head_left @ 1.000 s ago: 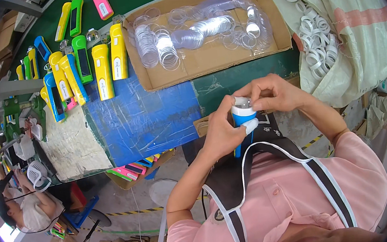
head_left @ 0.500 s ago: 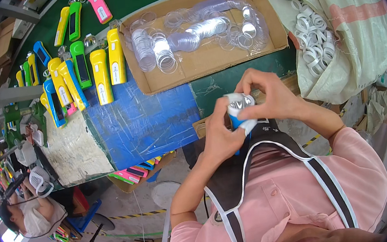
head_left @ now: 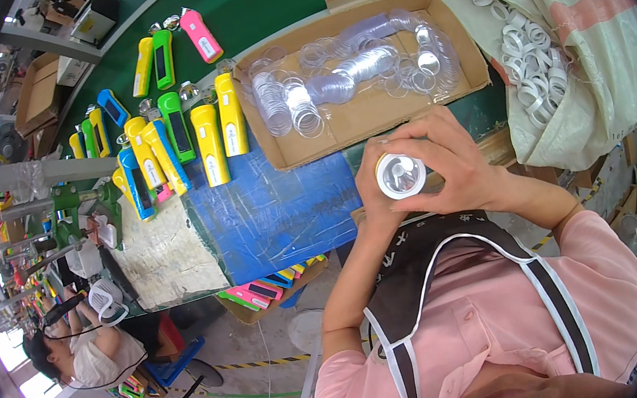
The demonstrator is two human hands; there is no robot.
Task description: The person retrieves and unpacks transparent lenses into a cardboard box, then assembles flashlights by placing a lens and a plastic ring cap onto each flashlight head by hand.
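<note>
Between my hands is a flashlight (head_left: 402, 176), its shiny reflector facing up inside a white ring. My left hand (head_left: 372, 192) is closed round its left side. From the right, my right hand (head_left: 450, 157) curls its fingers and thumb about the ring's edge. Most of the flashlight's body is hidden by the hands. Just beyond them lies a shallow cardboard box (head_left: 305, 155) with many clear plastic discs in rows. A pale woven sack (head_left: 599, 85) on the right holds loose white rings (head_left: 532, 69).
Several yellow, green, blue and pink flashlights (head_left: 210, 145) lie on the bench at the left, near a blue mat (head_left: 281, 219). A cardboard box of colourful flashlights (head_left: 266, 293) stands below the bench edge. Another person (head_left: 99, 353) sits farther left, close to a small white fan (head_left: 108, 298).
The flashlight's head has tilted up, so its reflector faces me with a white ring round it. My right hand has shifted from the top to wrap its side. The whole view has swung slightly.
</note>
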